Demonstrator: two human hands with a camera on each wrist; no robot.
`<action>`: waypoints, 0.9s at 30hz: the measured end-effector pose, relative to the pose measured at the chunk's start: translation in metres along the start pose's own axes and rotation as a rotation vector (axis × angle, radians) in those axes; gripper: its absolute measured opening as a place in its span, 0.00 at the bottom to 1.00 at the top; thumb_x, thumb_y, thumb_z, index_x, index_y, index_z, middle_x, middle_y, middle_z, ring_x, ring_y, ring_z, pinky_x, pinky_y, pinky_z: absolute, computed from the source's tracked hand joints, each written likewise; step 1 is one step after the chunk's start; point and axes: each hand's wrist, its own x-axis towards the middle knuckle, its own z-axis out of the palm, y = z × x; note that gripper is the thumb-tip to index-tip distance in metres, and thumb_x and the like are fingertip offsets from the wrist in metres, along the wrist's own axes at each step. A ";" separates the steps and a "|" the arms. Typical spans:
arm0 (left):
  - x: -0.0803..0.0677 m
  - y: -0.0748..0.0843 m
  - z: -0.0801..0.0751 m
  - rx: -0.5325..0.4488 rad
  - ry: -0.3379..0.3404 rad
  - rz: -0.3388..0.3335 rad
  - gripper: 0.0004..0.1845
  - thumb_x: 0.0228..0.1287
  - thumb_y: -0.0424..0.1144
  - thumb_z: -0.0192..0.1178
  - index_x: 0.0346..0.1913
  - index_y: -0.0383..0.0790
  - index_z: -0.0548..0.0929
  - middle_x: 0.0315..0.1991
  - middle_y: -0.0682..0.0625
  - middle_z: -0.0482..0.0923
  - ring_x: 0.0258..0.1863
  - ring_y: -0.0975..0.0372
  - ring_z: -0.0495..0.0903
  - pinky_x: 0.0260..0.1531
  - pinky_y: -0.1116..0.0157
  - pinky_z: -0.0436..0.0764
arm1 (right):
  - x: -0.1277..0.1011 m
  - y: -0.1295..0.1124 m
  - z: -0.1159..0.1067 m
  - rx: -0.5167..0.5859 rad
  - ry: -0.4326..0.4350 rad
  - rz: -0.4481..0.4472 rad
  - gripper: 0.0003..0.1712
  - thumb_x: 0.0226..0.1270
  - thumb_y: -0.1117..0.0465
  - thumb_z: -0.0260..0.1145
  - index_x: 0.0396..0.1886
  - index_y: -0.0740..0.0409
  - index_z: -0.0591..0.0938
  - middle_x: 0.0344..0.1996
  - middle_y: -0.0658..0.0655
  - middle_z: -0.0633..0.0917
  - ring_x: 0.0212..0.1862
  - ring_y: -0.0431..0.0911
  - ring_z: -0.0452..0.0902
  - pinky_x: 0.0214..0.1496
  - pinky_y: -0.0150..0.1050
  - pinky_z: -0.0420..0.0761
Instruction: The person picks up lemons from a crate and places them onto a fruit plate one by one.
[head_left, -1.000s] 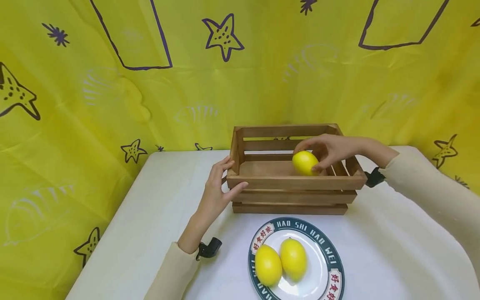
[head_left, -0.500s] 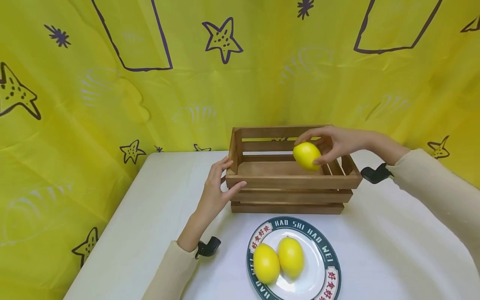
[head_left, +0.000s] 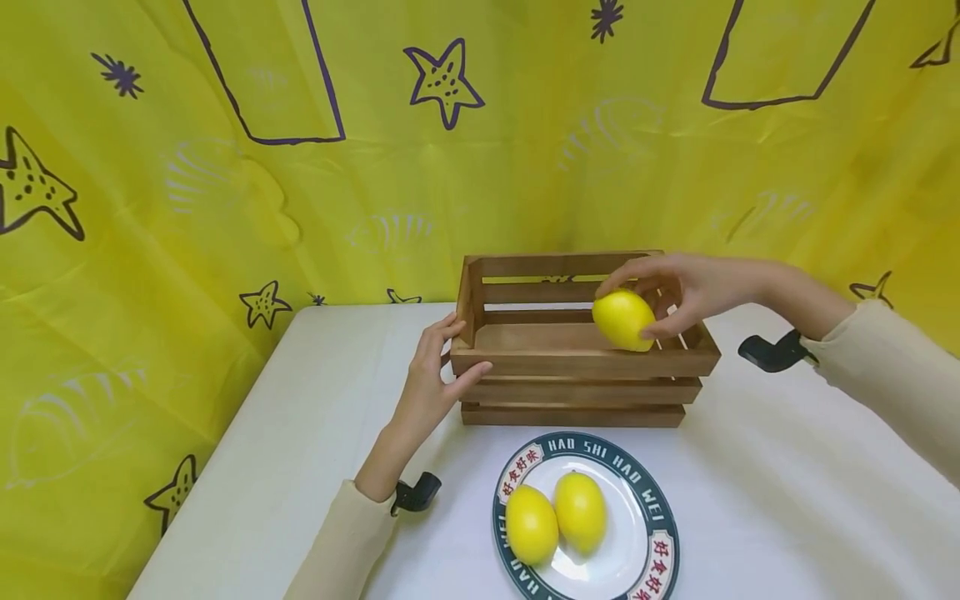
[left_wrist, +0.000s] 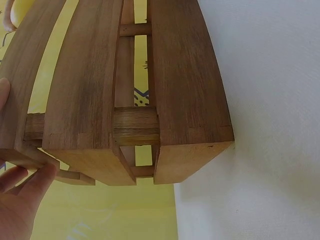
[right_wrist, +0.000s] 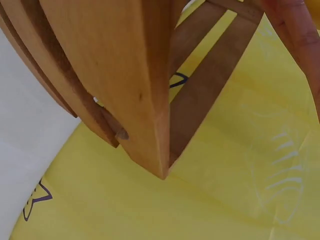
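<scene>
A brown slatted wooden crate (head_left: 577, 390) stands on the white table. My left hand (head_left: 430, 375) grips its near left corner, thumb against the front top slat and fingers at the left end. In the left wrist view that hand's fingertips (left_wrist: 44, 175) touch the top slat's end. Over the right part of the crate, my right hand (head_left: 697, 287) pinches a yellow lemon (head_left: 622, 319) between thumb and fingers. The lemon overlaps the front rim in the head view. In the right wrist view only part of a finger (right_wrist: 295, 30) shows beside the crate's end.
In front of the crate lies a white plate with a dark green lettered rim (head_left: 577, 443). Two lemons, a left one (head_left: 532, 525) and a right one (head_left: 580, 512), sit side by side on it. A yellow patterned cloth (head_left: 525, 183) hangs behind the table.
My right hand has raised the lemon a little inside the crate, then shifted it right and toward the front rim. My left hand stays on the crate's corner.
</scene>
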 end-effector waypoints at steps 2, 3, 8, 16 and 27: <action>0.001 0.000 0.000 0.004 0.001 0.000 0.33 0.58 0.38 0.71 0.63 0.32 0.69 0.69 0.39 0.62 0.67 0.48 0.67 0.56 0.54 0.80 | -0.001 -0.004 0.003 0.005 -0.015 -0.027 0.35 0.57 0.71 0.71 0.65 0.60 0.70 0.55 0.47 0.75 0.43 0.44 0.76 0.37 0.39 0.87; 0.001 0.000 0.000 0.006 0.000 -0.002 0.33 0.58 0.38 0.71 0.63 0.32 0.69 0.69 0.39 0.62 0.67 0.48 0.67 0.56 0.54 0.80 | -0.002 -0.007 0.004 0.007 -0.022 -0.037 0.35 0.57 0.71 0.72 0.65 0.60 0.70 0.55 0.47 0.75 0.44 0.43 0.76 0.37 0.39 0.87; 0.001 0.001 0.000 0.011 -0.003 -0.004 0.33 0.58 0.38 0.71 0.63 0.32 0.69 0.69 0.39 0.62 0.67 0.47 0.67 0.56 0.53 0.80 | -0.006 -0.019 0.013 0.007 -0.031 -0.079 0.36 0.56 0.71 0.73 0.64 0.57 0.71 0.54 0.48 0.76 0.44 0.42 0.75 0.34 0.39 0.87; -0.001 0.002 0.001 0.020 -0.015 -0.018 0.33 0.59 0.39 0.70 0.64 0.33 0.68 0.69 0.40 0.62 0.68 0.48 0.65 0.57 0.52 0.79 | -0.013 -0.033 0.030 -0.006 -0.059 -0.112 0.37 0.56 0.68 0.74 0.65 0.54 0.71 0.56 0.50 0.76 0.42 0.41 0.75 0.32 0.36 0.86; 0.000 0.003 0.002 0.035 -0.010 -0.014 0.33 0.59 0.39 0.70 0.63 0.33 0.68 0.69 0.39 0.61 0.68 0.47 0.66 0.57 0.51 0.79 | -0.021 -0.044 0.062 0.045 -0.174 -0.006 0.31 0.62 0.61 0.71 0.64 0.49 0.71 0.53 0.51 0.75 0.45 0.42 0.76 0.37 0.37 0.87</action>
